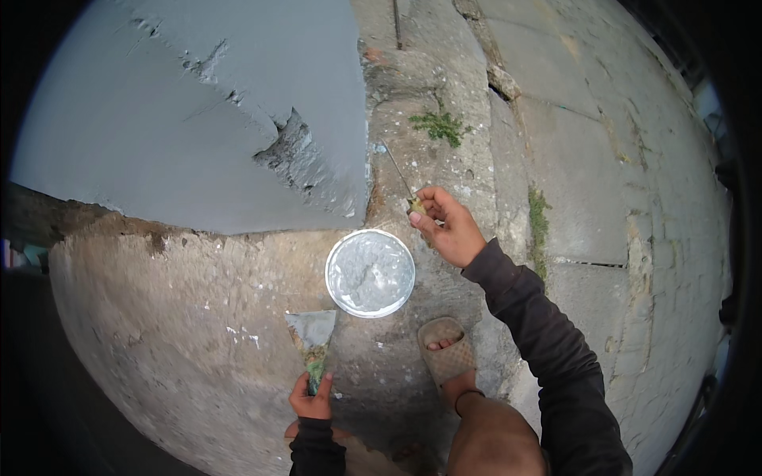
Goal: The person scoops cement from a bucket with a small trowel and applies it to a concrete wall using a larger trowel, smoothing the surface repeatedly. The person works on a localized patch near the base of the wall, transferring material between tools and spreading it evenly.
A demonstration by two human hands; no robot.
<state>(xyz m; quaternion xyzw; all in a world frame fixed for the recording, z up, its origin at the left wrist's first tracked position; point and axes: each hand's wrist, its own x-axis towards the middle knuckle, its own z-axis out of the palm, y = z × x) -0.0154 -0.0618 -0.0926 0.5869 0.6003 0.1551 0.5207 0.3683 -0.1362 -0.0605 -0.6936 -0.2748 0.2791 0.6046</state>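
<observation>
My left hand [312, 404] is closed around the green, smeared handle of a putty knife [312, 327]. Its wide, flat grey blade points away from me, just short of a round bucket [327, 279] with a white rim and grey paste inside. Beyond the bucket, to its right, my right hand [449, 227] pinches the yellowish, stained handle of a thin metal tool [396, 168]. That tool looks like a second scraper seen edge-on, and its far end is near the corner of a grey wall [238, 182]. A rough broken patch [292, 151] shows on the wall.
Stained, paint-spotted concrete [190, 317] surrounds the bucket. Small green weeds [440, 125] grow near the wall corner, and more [538, 234] sprout from a crack farther right. My sandalled foot [447, 349] stands right of the bucket. Paving [587, 190] stretches along the right.
</observation>
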